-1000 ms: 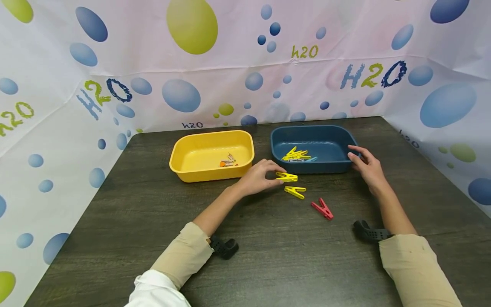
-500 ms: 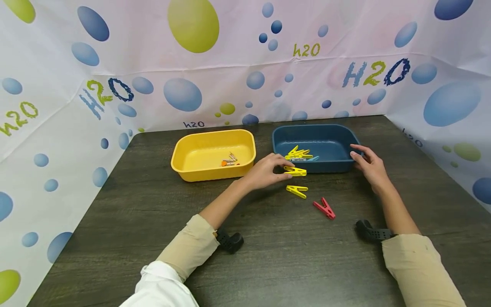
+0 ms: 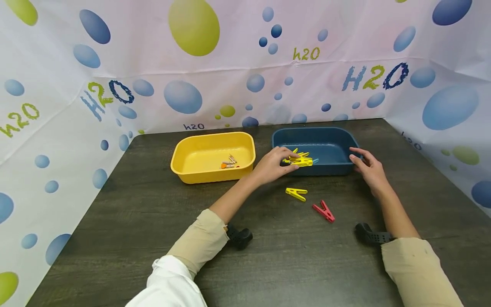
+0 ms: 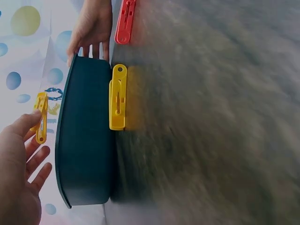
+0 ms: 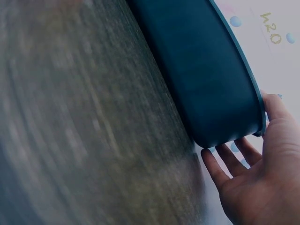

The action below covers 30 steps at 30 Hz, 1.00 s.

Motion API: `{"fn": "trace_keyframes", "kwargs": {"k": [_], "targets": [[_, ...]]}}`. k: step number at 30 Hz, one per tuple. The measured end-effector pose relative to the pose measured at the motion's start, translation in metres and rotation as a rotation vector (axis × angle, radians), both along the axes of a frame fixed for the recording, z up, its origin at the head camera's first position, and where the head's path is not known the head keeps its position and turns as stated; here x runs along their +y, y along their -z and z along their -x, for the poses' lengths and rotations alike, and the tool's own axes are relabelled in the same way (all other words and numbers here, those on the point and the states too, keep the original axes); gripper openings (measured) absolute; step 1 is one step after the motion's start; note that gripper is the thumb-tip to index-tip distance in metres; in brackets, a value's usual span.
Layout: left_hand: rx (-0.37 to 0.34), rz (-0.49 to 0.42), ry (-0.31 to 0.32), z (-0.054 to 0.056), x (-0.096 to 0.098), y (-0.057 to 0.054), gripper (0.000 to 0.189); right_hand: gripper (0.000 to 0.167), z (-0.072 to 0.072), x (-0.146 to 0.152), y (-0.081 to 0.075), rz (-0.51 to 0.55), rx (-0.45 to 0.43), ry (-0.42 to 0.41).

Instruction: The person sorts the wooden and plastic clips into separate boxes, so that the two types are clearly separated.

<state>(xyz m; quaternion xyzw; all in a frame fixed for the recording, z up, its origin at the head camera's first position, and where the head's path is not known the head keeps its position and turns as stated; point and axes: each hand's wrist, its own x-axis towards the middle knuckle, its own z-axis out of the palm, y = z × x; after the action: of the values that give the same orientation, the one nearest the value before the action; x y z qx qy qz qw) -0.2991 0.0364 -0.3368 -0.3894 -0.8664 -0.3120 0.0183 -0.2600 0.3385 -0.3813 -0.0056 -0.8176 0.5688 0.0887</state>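
Note:
My left hand (image 3: 270, 166) pinches a yellow clothespin (image 3: 305, 162) between thumb and fingertips, over the near left part of the blue bin (image 3: 330, 169). In the left wrist view the held clothespin (image 4: 42, 117) hangs beside the bin's rim. My right hand (image 3: 371, 172) holds the bin's right end, thumb and a finger at the rim and the other fingers against the outer wall. Several more clothespins lie inside the bin, partly hidden by the left hand. On the table before it lie a yellow clothespin (image 3: 296, 194) and a red clothespin (image 3: 324, 211).
A yellow bin (image 3: 211, 177) with a few small clips (image 3: 231, 162) in it stands left of the blue one. Both bins rest on a dark wooden table (image 3: 126, 213). A printed white sheet (image 3: 230, 89) hangs behind and along the sides.
My left hand has carried the yellow clothespin up and away from me, from above the table to over the blue bin. The right hand has stayed at the bin's end.

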Motion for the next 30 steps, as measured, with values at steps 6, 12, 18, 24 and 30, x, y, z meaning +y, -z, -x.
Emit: {"fn": "trace_keyframes", "kwargs": {"k": [6,12,18,24,30], "targets": [[0.012,-0.05,-0.056,0.014,0.013,0.002,0.032,0.051,0.0,0.0,0.0,0.001,0.007,0.002],[-0.017,-0.057,-0.158,0.028,0.027,0.007,0.034,0.05,0.001,0.0,0.001,0.018,0.003,0.003],[0.0,0.006,-0.256,0.031,0.038,0.017,0.034,0.049,-0.001,-0.001,0.002,0.037,-0.001,0.001],[0.048,0.049,-0.345,0.031,0.043,0.02,0.033,0.051,0.001,-0.001,0.002,0.025,-0.01,0.015],[0.021,0.055,-0.353,0.031,0.044,0.02,0.034,0.05,0.001,0.0,0.002,0.012,-0.017,0.021]]}}
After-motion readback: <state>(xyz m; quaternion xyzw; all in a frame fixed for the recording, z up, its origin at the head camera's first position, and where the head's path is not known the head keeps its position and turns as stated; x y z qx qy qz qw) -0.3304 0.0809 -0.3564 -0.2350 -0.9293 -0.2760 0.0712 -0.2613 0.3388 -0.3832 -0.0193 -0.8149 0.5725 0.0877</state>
